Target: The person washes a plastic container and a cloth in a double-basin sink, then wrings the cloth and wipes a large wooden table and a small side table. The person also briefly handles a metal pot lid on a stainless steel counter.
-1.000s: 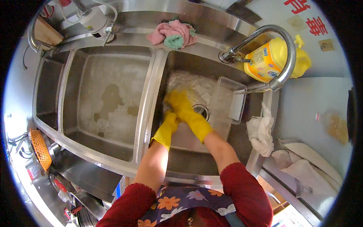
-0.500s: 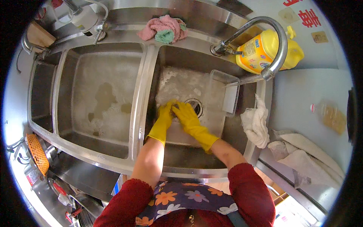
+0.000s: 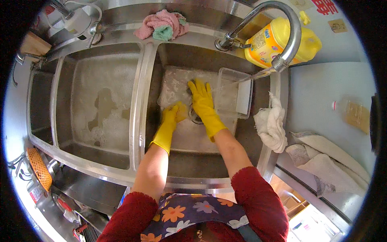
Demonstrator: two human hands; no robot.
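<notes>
Both my hands wear yellow rubber gloves and are inside the right basin [image 3: 193,163] of a steel sink. My right hand [image 3: 202,101] reaches farther in, palm down, its fingers bent over the basin floor by the drain [image 3: 195,116]. A small dark thing [image 3: 189,85] shows at its fingertips, mostly hidden under the glove. My left hand [image 3: 172,113] is lower and to the left, with curled fingers smeared by motion. A clear plastic container [image 3: 243,112] sits tilted in the basin, right of my right hand. Water runs into it from the curved faucet [image 3: 296,28].
The left basin [image 3: 102,149] holds shallow cloudy water. A pink and green cloth [image 3: 159,25] lies on the back rim. A yellow jug [image 3: 276,40] stands behind the faucet. A white rag [image 3: 271,127] hangs on the right rim, near a towel [image 3: 322,161] and a bottle [image 3: 351,115].
My hands were together beside the drain. Now my right hand has slid away from me, the dark thing with it, and my left hand stays lower, apart from it. The whole view has shifted slightly.
</notes>
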